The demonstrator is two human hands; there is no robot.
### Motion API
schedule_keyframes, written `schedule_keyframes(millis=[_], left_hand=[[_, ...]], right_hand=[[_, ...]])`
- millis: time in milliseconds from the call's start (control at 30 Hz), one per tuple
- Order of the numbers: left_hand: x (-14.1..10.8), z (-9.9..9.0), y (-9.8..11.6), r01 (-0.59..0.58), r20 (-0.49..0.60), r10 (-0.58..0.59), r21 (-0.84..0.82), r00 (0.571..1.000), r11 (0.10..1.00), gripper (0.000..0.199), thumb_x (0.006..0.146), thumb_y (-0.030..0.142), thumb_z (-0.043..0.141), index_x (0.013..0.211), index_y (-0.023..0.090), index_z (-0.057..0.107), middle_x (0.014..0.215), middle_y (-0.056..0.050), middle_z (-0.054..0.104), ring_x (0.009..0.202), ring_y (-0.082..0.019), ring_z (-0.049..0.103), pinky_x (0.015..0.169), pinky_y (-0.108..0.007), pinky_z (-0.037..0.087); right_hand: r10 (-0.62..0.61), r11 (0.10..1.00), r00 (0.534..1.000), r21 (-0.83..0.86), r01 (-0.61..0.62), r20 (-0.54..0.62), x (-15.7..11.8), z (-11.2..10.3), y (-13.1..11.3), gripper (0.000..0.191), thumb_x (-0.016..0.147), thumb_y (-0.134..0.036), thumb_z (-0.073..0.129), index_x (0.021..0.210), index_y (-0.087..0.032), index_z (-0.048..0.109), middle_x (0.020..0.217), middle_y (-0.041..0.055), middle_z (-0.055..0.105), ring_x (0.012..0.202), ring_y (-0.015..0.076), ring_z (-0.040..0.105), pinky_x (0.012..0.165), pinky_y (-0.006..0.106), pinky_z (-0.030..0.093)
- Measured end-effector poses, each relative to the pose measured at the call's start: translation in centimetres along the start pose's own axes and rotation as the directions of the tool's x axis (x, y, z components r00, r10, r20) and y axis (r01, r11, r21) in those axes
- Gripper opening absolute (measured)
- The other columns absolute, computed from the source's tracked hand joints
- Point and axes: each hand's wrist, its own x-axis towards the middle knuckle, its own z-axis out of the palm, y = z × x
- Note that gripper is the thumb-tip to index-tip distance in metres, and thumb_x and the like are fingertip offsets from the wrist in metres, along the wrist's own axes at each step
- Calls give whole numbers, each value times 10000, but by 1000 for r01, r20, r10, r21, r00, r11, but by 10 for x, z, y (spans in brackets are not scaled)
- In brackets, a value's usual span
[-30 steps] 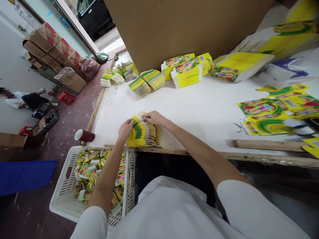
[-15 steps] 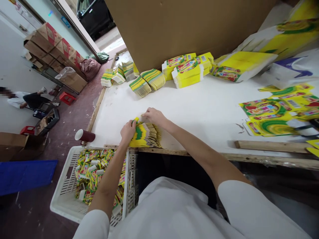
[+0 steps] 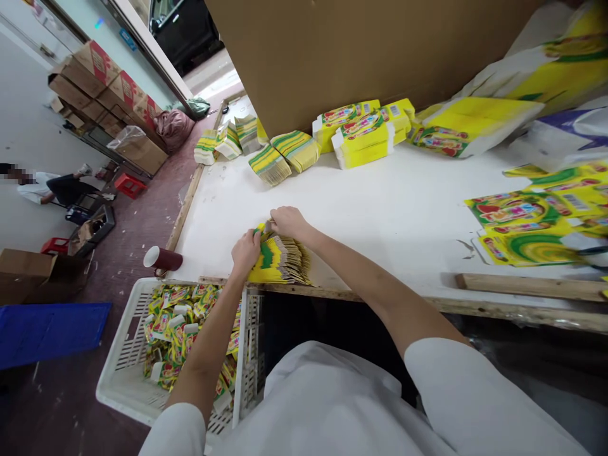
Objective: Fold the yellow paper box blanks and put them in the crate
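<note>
A fanned stack of flat yellow and green cartons (image 3: 278, 263) lies on the white table (image 3: 375, 215) at its front edge. My left hand (image 3: 246, 251) is at the stack's left side, its fingers closed on a small yellow carton (image 3: 260, 228) at the far end. Just to the right, my right hand (image 3: 287, 221) pinches the same carton from its other end. The fingers partly cover the carton, so its exact shape is hard to make out.
Below left, a white plastic crate (image 3: 135, 348) holds many small cartons. A dark red mug (image 3: 164, 258) stands at the table's left corner. Further back are fanned carton stacks (image 3: 294, 152) and carton bundles (image 3: 363, 136). A wooden strip (image 3: 527, 285) lies front right. A person (image 3: 47, 183) sits far left.
My right hand has shifted slightly and closed in on the carton end by my left hand. The whole view has swung a little; the stack stays in place.
</note>
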Motion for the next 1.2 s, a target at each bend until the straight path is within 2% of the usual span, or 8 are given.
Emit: schedule_keyframes(millis=[300, 467, 600, 700, 900, 967, 1100, 1200], left_hand=[[3, -2, 0, 25, 15, -24, -15, 1000, 1000, 363, 1026, 412, 231, 1132, 286, 555, 1188, -64, 697, 1038, -266, 664, 784, -338, 442], [2, -1, -1, 37, 1, -37, -40, 999, 998, 412, 1020, 456, 213, 1142, 286, 568, 1180, -66, 708, 1050, -276, 662, 796, -351, 451], [4, -1, -2, 47, -1, -47, -70, 999, 996, 480, 1011, 506, 189, 1082, 292, 614, 1156, -56, 724, 1069, -280, 660, 801, -350, 457], [8, -3, -3, 73, 3, -73, -81, 997, 994, 486, 1003, 520, 210, 1072, 293, 635, 1133, -56, 734, 1053, -284, 666, 780, -346, 460], [8, -3, -2, 55, 8, -55, -74, 998, 996, 488, 1002, 524, 225, 1052, 294, 652, 1134, -44, 736, 1067, -269, 662, 781, -325, 449], [6, -3, -2, 37, 9, -37, -68, 999, 997, 478, 1005, 514, 231, 1049, 292, 652, 1142, -44, 734, 1079, -270, 658, 781, -325, 445], [3, -2, -1, 12, 8, -12, -50, 1000, 999, 465, 1015, 491, 231, 1051, 285, 647, 1164, -46, 726, 1083, -268, 656, 777, -324, 441], [3, -1, -1, 12, 8, -11, -35, 1000, 999, 462, 1019, 486, 230, 1053, 277, 641, 1159, -54, 725, 1070, -263, 659, 776, -324, 439]], right_hand=[[182, 970, 974, 137, -200, 135, 6, 19, -38, 271, 849, -322, 609, 994, -162, 773, 976, 123, 780, 928, 238, 721, 717, 247, 507], [216, 961, 972, 155, -229, 97, 6, 8, -23, 289, 831, -273, 624, 1046, -143, 767, 1082, 156, 760, 1025, 276, 704, 805, 287, 519], [123, 974, 988, 178, -138, 95, 1, -13, 4, 316, 813, -143, 619, 1094, -182, 760, 1159, 99, 751, 1109, 248, 671, 914, 275, 488], [-10, 975, 982, 222, -32, 186, -12, -26, 17, 326, 795, -117, 642, 1085, -195, 771, 1132, 44, 767, 1055, 206, 690, 880, 220, 487], [-245, 947, 870, 296, 122, 427, -32, -45, 29, 313, 692, -63, 710, 928, -238, 817, 911, -40, 805, 832, 150, 713, 769, 193, 502], [-251, 951, 879, 274, 144, 406, -29, -47, 30, 325, 717, -50, 682, 942, -245, 814, 931, -37, 801, 856, 151, 708, 785, 195, 497], [-155, 979, 972, 156, 128, 175, -17, -37, 26, 389, 904, -104, 507, 1221, -192, 713, 1183, 80, 725, 1068, 203, 654, 909, 264, 456], [-133, 989, 989, 77, 128, 61, -14, -22, 23, 365, 956, -167, 468, 1232, -199, 705, 1226, 124, 663, 1102, 240, 618, 900, 306, 441]])
